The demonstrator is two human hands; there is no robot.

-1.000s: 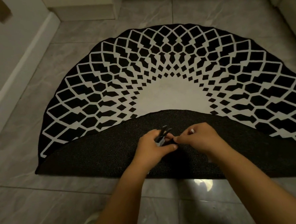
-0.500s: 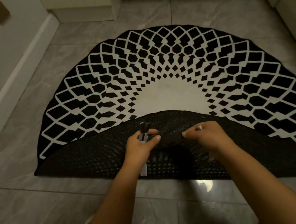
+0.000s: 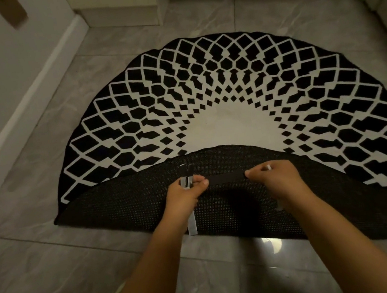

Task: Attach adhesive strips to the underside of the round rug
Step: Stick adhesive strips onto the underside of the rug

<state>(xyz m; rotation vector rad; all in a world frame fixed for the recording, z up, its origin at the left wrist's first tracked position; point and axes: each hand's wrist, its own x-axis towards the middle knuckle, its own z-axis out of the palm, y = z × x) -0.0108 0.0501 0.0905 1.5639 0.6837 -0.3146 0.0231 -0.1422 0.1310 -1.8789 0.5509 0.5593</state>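
Over the folded-back near half of the round rug (image 3: 228, 85), both forearms reach forward from the bottom of the view. The left hand (image 3: 186, 195) has its fingers curled around a bundle of spare strips (image 3: 186, 176), whose ends stick up past the knuckles, while a pale backing tail (image 3: 191, 224) hangs below the palm. Its thumb and forefinger pinch one end of a black adhesive strip (image 3: 226, 177); the right hand (image 3: 275, 180) pinches the other end, so the strip runs level between them, over the dark mesh underside (image 3: 120, 203). Grey marbled floor tiles (image 3: 41, 266) lie beneath, with a white baseboard (image 3: 18, 118) on the left wall.
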